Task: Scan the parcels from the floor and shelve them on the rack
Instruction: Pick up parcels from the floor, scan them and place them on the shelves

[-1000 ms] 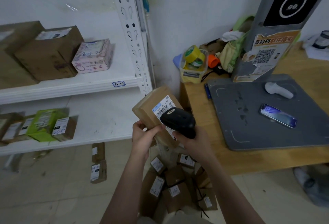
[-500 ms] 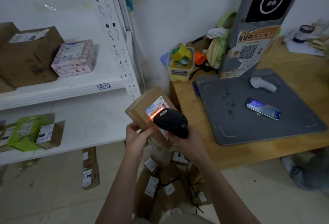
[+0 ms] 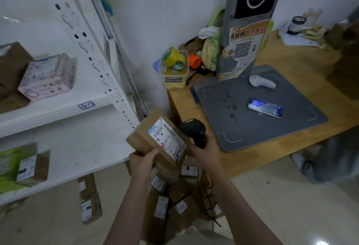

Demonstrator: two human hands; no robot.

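Note:
My left hand [image 3: 142, 162] grips a brown cardboard parcel [image 3: 147, 141] from below, its white barcode label facing up with black handwriting near the lower corner. My right hand [image 3: 206, 152] holds a black handheld scanner [image 3: 193, 131] just right of the parcel, its head raised off the label. Below my arms, several labelled brown parcels [image 3: 174, 200] lie piled on the tiled floor. The white metal rack [image 3: 64, 110] stands to the left, with a pink box [image 3: 47, 77] on the upper shelf and a small brown box [image 3: 33, 169] on the lower one.
A wooden desk [image 3: 303, 64] at right carries a grey scanning mat [image 3: 229, 130] with a phone [image 3: 264, 107], a white scanner [image 3: 262, 82], a grey kiosk post [image 3: 250, 23] and a tub of tape rolls [image 3: 174, 65]. Two more parcels [image 3: 88, 200] lie under the rack.
The scanner has pulled back to the right off the label, and its red scan line is gone. The parcel's full label now shows. My view has shifted left and down.

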